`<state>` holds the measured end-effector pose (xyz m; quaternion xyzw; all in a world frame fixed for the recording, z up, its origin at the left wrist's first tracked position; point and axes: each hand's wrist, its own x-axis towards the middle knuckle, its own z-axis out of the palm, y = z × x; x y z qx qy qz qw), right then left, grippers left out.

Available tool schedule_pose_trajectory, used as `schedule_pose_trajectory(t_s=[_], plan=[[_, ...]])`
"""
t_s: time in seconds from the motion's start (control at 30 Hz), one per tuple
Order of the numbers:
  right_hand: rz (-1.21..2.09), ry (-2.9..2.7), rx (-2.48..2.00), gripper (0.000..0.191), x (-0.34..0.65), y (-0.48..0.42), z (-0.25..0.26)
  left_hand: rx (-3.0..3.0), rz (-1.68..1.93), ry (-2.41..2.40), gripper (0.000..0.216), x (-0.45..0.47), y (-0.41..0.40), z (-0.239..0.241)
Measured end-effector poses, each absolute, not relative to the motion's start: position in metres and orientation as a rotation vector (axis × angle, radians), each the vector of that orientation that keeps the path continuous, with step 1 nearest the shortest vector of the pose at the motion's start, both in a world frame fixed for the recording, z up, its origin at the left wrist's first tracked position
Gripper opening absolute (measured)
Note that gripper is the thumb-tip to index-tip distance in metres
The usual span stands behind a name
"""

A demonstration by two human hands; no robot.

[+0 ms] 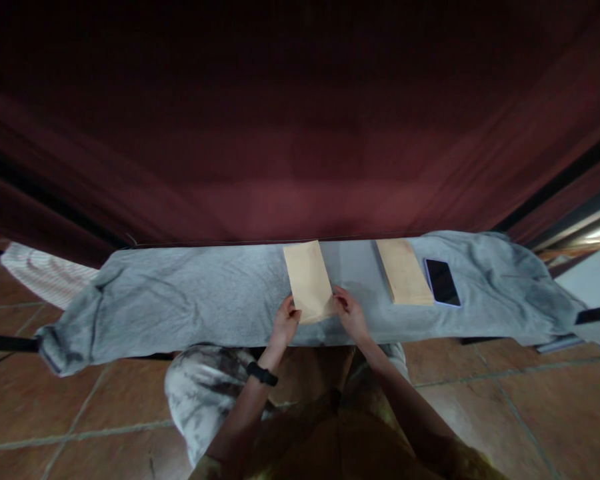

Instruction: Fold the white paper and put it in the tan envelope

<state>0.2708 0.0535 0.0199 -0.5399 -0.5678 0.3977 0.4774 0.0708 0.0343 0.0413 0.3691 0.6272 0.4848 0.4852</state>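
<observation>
A flat, rectangular piece of tan paper (pixel 310 280) lies slightly tilted over the grey cloth; I cannot tell whether it is a single sheet or a folded bag. My left hand (pixel 286 321) pinches its lower left edge, thumb on top. At the lower right edge, the fingers of my right hand (pixel 349 312) are closed on the same paper. Farther right sits a neat stack of matching tan paper (pixel 405 273), apart from both hands.
A dark phone with a pale purple rim (pixel 443 282) lies against the stack's right side. The grey cloth (pixel 220 293) covers a long narrow surface. Behind it rises a dark red panel (pixel 300 207). Tiled floor (pixel 460 393) shows below, and my knees are under the near edge.
</observation>
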Motion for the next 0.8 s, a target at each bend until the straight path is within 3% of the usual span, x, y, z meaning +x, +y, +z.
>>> schedule_pose_trajectory(t_s=[0.2, 0.37, 0.57, 0.8], plan=[[0.846, -1.846, -1.206, 0.032, 0.286, 0.038, 0.026, 0.913, 1.108, 1.614, 0.06, 0.065, 0.029, 0.04], [0.681, -2.267, -1.118, 0.043, 0.291, 0.029, 0.029, 1.38, 1.069, 1.844, 0.052, 0.073, 0.022, 0.048], [0.608, -2.309, -1.117, 0.045, 0.288, 0.028, 0.028, 1.977, 0.962, 1.569, 0.044, 0.092, 0.07, 0.045], [0.571, -2.283, -1.081, 0.049, 0.288, 0.028, 0.026, 2.182, 0.57, 1.534, 0.055, 0.09, 0.147, 0.037]])
